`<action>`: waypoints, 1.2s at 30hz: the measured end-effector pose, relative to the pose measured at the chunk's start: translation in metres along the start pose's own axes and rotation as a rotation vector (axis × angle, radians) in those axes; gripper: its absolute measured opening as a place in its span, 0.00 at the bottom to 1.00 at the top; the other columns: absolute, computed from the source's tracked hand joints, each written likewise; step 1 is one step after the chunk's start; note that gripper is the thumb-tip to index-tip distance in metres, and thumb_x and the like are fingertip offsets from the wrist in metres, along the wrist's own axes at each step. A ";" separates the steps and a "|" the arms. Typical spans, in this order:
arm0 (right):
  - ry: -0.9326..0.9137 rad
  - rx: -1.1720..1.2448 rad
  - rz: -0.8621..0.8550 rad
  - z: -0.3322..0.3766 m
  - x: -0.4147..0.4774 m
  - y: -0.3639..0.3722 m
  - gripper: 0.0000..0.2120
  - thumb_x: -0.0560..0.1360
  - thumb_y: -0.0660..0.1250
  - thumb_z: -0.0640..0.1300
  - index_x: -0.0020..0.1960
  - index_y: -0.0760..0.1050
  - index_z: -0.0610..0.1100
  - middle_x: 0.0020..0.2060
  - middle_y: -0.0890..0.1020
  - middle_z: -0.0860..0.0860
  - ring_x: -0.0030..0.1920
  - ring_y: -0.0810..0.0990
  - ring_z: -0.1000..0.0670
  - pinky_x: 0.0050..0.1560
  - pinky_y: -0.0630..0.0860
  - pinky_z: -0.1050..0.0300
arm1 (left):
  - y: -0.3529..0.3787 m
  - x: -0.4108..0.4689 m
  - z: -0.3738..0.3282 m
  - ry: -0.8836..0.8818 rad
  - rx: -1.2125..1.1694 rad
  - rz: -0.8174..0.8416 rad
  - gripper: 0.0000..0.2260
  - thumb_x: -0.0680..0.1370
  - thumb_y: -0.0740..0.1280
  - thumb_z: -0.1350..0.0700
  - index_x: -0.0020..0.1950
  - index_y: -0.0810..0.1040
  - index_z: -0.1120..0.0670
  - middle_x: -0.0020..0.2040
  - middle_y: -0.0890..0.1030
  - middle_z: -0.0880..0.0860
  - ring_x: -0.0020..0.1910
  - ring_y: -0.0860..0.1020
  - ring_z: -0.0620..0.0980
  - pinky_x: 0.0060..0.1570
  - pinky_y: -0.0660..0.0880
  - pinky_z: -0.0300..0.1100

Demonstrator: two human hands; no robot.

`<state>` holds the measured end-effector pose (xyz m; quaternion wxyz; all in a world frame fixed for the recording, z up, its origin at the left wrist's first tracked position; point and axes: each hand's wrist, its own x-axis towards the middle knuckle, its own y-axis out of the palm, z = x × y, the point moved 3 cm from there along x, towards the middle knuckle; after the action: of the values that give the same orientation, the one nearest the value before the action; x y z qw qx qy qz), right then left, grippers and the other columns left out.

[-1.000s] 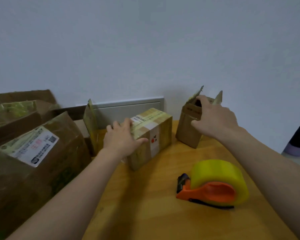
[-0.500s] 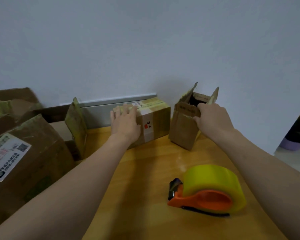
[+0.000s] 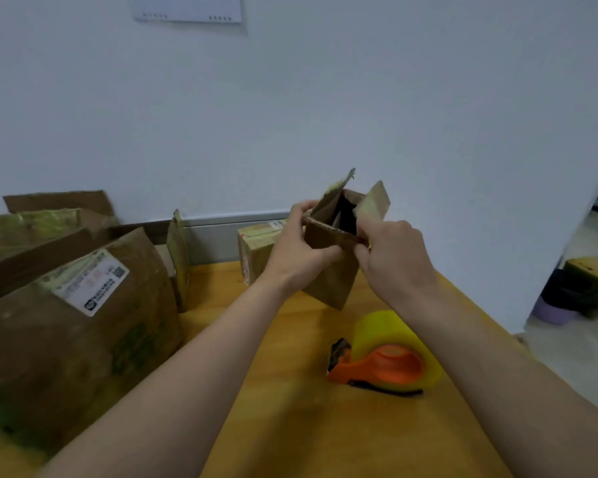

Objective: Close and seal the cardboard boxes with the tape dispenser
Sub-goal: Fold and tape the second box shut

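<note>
Left hand (image 3: 296, 250) has moved off the taped box (image 3: 256, 246) to join right hand (image 3: 390, 257) on the small open box (image 3: 332, 281), both pinching its flaps, so closing starts; tape dispenser (image 3: 387, 353) lies untouched on table (image 3: 290, 408) nearby

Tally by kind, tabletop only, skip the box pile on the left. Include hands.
Cardboard boxes: 2 (small open box, taped box)
Tape dispenser: 1
Hands: 2 (left hand, right hand, both gripping the small open box)
Total: 5
</note>
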<state>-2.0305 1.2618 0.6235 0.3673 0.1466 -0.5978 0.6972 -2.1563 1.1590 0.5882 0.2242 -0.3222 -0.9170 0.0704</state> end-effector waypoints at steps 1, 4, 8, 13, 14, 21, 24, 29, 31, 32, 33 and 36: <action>-0.025 0.022 -0.026 0.011 -0.005 -0.004 0.09 0.75 0.67 0.38 0.40 0.69 0.46 0.30 0.72 0.49 0.34 0.71 0.41 0.32 0.59 0.50 | -0.005 -0.010 -0.003 0.047 0.025 -0.013 0.36 0.70 0.80 0.56 0.72 0.66 0.42 0.59 0.81 0.46 0.55 0.82 0.43 0.58 0.82 0.50; -0.082 0.071 -0.066 0.043 -0.023 -0.012 0.07 0.74 0.69 0.40 0.40 0.73 0.43 0.30 0.76 0.47 0.33 0.74 0.41 0.32 0.67 0.49 | -0.024 -0.039 -0.008 0.147 0.072 -0.066 0.48 0.64 0.85 0.55 0.77 0.60 0.44 0.63 0.79 0.44 0.60 0.80 0.40 0.62 0.80 0.46; -0.170 0.140 -0.127 0.079 -0.051 -0.016 0.08 0.74 0.72 0.42 0.39 0.75 0.43 0.28 0.76 0.49 0.31 0.75 0.42 0.30 0.68 0.52 | -0.049 -0.079 -0.009 0.199 0.146 -0.221 0.53 0.58 0.86 0.46 0.76 0.59 0.42 0.64 0.78 0.44 0.63 0.79 0.44 0.60 0.80 0.51; -0.222 0.374 -0.051 0.108 -0.083 -0.014 0.09 0.75 0.69 0.54 0.45 0.76 0.48 0.35 0.81 0.53 0.36 0.81 0.51 0.35 0.79 0.54 | -0.079 -0.137 0.005 0.185 0.153 -0.378 0.48 0.60 0.85 0.49 0.73 0.60 0.44 0.60 0.78 0.46 0.56 0.82 0.46 0.52 0.83 0.53; -0.162 0.446 -0.017 0.106 -0.081 -0.011 0.12 0.75 0.67 0.57 0.50 0.76 0.50 0.39 0.81 0.53 0.39 0.81 0.52 0.38 0.80 0.52 | -0.086 -0.149 0.012 0.164 0.129 -0.362 0.50 0.60 0.85 0.51 0.73 0.59 0.45 0.61 0.78 0.47 0.57 0.82 0.47 0.52 0.83 0.53; 0.263 0.378 0.461 0.074 -0.058 0.048 0.29 0.67 0.58 0.78 0.59 0.75 0.61 0.74 0.63 0.47 0.75 0.63 0.41 0.73 0.66 0.40 | -0.114 -0.208 0.034 0.071 0.145 -0.221 0.50 0.63 0.85 0.59 0.75 0.57 0.44 0.64 0.75 0.43 0.62 0.78 0.41 0.56 0.80 0.40; 0.276 0.437 0.365 0.077 -0.055 0.056 0.21 0.74 0.65 0.68 0.43 0.76 0.51 0.58 0.78 0.45 0.60 0.75 0.44 0.55 0.74 0.48 | -0.125 -0.220 0.047 0.002 0.138 -0.190 0.51 0.65 0.84 0.58 0.76 0.55 0.39 0.68 0.71 0.40 0.66 0.74 0.36 0.57 0.76 0.30; 0.232 0.513 0.262 0.081 -0.060 0.057 0.19 0.76 0.71 0.47 0.32 0.72 0.39 0.31 0.75 0.43 0.36 0.75 0.47 0.36 0.68 0.53 | -0.137 -0.225 0.059 0.000 0.113 -0.200 0.55 0.61 0.86 0.42 0.79 0.55 0.38 0.76 0.67 0.46 0.75 0.69 0.47 0.74 0.70 0.46; 0.232 0.546 0.244 0.077 -0.061 0.058 0.16 0.75 0.71 0.45 0.34 0.74 0.34 0.29 0.73 0.46 0.33 0.72 0.49 0.34 0.66 0.56 | -0.137 -0.225 0.056 0.044 0.137 -0.240 0.53 0.61 0.84 0.39 0.78 0.57 0.41 0.75 0.68 0.47 0.74 0.70 0.51 0.72 0.72 0.56; 0.230 0.566 0.242 0.074 -0.061 0.059 0.15 0.75 0.71 0.44 0.35 0.75 0.34 0.29 0.73 0.48 0.33 0.71 0.50 0.34 0.66 0.57 | -0.137 -0.225 0.053 0.085 0.182 -0.275 0.50 0.63 0.84 0.40 0.78 0.59 0.43 0.74 0.68 0.47 0.74 0.71 0.51 0.71 0.73 0.55; 0.222 0.580 0.249 0.072 -0.060 0.059 0.15 0.75 0.71 0.44 0.36 0.76 0.34 0.29 0.73 0.49 0.32 0.70 0.51 0.34 0.66 0.57 | -0.137 -0.225 0.048 0.133 0.243 -0.314 0.47 0.64 0.83 0.42 0.76 0.61 0.45 0.72 0.69 0.47 0.73 0.71 0.51 0.70 0.74 0.54; 0.182 0.609 0.334 0.067 -0.056 0.061 0.14 0.78 0.70 0.46 0.38 0.78 0.37 0.31 0.76 0.47 0.34 0.72 0.52 0.36 0.67 0.58 | -0.138 -0.224 0.038 0.257 0.422 -0.410 0.36 0.68 0.79 0.42 0.71 0.69 0.49 0.68 0.70 0.49 0.69 0.71 0.50 0.67 0.75 0.51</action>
<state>-2.0494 1.1793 0.5598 0.2393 0.0871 -0.3431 0.9041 -2.0959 0.9119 0.5096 0.4094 -0.0833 -0.8923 0.1711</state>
